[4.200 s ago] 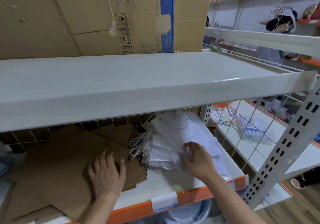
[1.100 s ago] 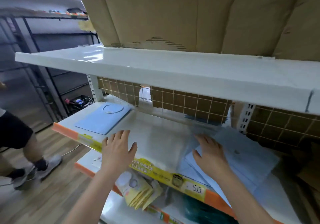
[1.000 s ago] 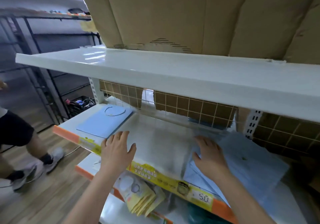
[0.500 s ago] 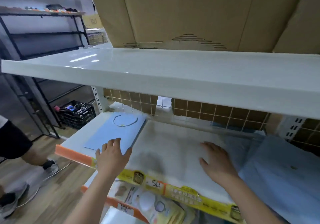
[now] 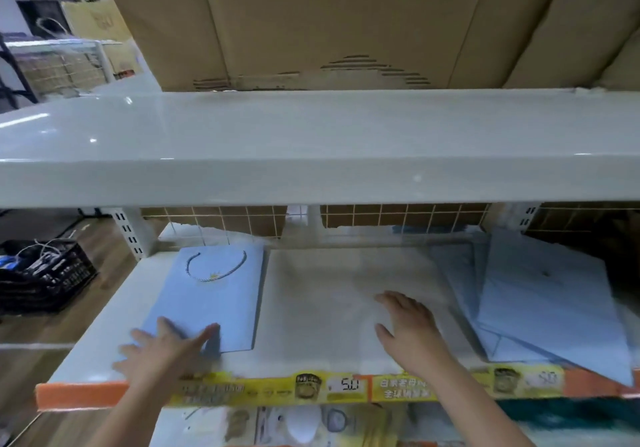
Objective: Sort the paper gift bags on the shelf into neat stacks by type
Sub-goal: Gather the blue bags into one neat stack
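Nearest, an orange and yellow price strip (image 5: 346, 389) runs along the shelf (image 5: 104, 336) edge. Just past it the left hand (image 5: 162, 353) lies flat, grip spread, fingertips on the near corner of a lone blue bag (image 5: 211, 297). The right hand (image 5: 410, 330) rests with fingers straight on a white sheet (image 5: 318, 308) mid-shelf. Further right, loose blue bags (image 5: 540, 311) overlap askew. Behind stands a wire grid (image 5: 398, 220); above, cardboard boxes (image 5: 329, 21).

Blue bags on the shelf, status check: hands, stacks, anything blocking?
Left hand open, touching near corner of single blue bag. Right hand open, flat on bare shelf. Loose blue pile at right, fanned, unsorted. Nothing blocking.
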The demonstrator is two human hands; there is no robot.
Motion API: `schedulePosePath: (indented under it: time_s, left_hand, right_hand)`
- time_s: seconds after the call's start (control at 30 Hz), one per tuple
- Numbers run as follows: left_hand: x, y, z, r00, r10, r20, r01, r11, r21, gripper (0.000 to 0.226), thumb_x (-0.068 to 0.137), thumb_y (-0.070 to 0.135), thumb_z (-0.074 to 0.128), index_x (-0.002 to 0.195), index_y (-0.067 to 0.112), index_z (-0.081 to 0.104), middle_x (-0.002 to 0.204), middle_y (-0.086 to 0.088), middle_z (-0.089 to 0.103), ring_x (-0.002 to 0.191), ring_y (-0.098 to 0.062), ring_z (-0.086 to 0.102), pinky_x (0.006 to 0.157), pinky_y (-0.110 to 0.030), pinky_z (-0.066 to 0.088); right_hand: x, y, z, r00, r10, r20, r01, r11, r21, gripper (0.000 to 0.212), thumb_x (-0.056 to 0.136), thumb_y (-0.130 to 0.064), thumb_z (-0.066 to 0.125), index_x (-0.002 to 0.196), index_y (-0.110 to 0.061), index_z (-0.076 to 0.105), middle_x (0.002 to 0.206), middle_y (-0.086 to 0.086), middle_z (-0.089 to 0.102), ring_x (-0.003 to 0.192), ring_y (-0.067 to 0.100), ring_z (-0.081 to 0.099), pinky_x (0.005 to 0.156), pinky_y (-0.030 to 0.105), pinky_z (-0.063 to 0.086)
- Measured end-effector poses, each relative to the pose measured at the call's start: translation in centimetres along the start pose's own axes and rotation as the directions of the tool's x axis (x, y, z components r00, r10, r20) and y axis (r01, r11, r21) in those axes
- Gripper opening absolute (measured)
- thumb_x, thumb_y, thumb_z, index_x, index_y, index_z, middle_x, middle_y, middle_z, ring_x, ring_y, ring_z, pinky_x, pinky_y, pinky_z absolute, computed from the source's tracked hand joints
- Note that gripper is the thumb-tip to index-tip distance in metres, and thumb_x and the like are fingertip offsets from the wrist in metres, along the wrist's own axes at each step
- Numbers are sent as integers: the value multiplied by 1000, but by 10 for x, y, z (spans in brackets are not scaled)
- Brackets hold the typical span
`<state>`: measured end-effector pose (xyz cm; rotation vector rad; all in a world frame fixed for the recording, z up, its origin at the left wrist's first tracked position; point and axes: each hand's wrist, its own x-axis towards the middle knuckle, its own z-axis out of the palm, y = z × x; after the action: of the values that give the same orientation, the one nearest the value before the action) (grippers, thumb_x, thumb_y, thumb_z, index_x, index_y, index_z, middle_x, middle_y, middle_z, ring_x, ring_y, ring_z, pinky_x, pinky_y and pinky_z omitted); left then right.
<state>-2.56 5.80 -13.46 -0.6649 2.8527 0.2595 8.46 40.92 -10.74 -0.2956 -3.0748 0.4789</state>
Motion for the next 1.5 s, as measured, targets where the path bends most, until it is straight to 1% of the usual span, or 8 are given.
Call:
schedulePosePath:
  time_s: [0.27,0.43,0.8,1.0,1.13,1.3,1.4,1.5]
  left_hand:
    - [24,-2,-8,993,-91,70,108,942,-316,109,38,82,73,108,1,51,108,-17,58,101,-32,58,93,-42,42]
    - [2,8,-20,994,36,102,37,776,-630,42,74,29,81,70,-8,60,72,-20,57,65,-32,53,63,-39,41]
    - [-115,67,-6,982,162,-93,-149,377,-914,34,79,21,74,102,9,52,92,-19,59,81,-33,55,69,-39,41]
    - [-175,127,13,957,290,-14,-87,242,-966,25,85,7,68,107,5,56,96,-17,65,79,-28,60,69,-36,45]
    - [-223,179,28,938,346,6,-77,226,-971,21,87,8,65,105,7,53,92,-15,65,75,-24,60,60,-31,44]
    - [-265,239,46,909,415,-35,-132,209,-969,15,89,9,63,100,10,53,88,-9,64,76,-21,60,55,-25,44]
    - [-274,269,65,887,455,-82,-258,338,-905,9,89,17,65,89,15,56,79,-4,61,73,-24,56,50,-15,39]
    - [-267,290,90,875,474,-100,-383,552,-741,18,90,50,50,90,34,60,106,-2,63,106,-28,55,79,-30,43]
  right_hand:
    - [-10,-1,5,996,86,-38,-85,996,24,51,95,-34,46,144,-27,32,152,-9,29,139,14,31,115,34,19]
    - [-16,2,3,994,89,-57,-88,996,22,51,95,-32,46,144,-25,34,152,-6,31,137,16,34,114,34,23]
    - [-26,46,-11,992,114,-62,-108,990,91,45,99,-37,40,142,-25,38,148,-7,37,135,15,38,112,33,28]
    - [-26,88,-42,975,197,105,-220,769,600,41,96,-48,44,125,-21,56,117,0,59,117,19,54,92,26,38]
    - [-24,126,-59,963,144,228,-268,596,757,74,60,-75,69,120,-33,57,113,-11,64,105,11,62,92,33,52]
    - [-21,187,-79,955,208,210,-274,355,894,53,83,-10,72,126,-23,44,120,1,57,95,12,61,82,29,54]
    - [-23,225,-94,952,269,144,-215,256,942,65,72,-11,72,131,-20,45,120,5,57,97,20,61,77,30,53]
    - [-24,263,-107,936,336,110,-209,277,938,57,82,1,65,132,-18,45,116,3,55,88,12,56,71,23,48]
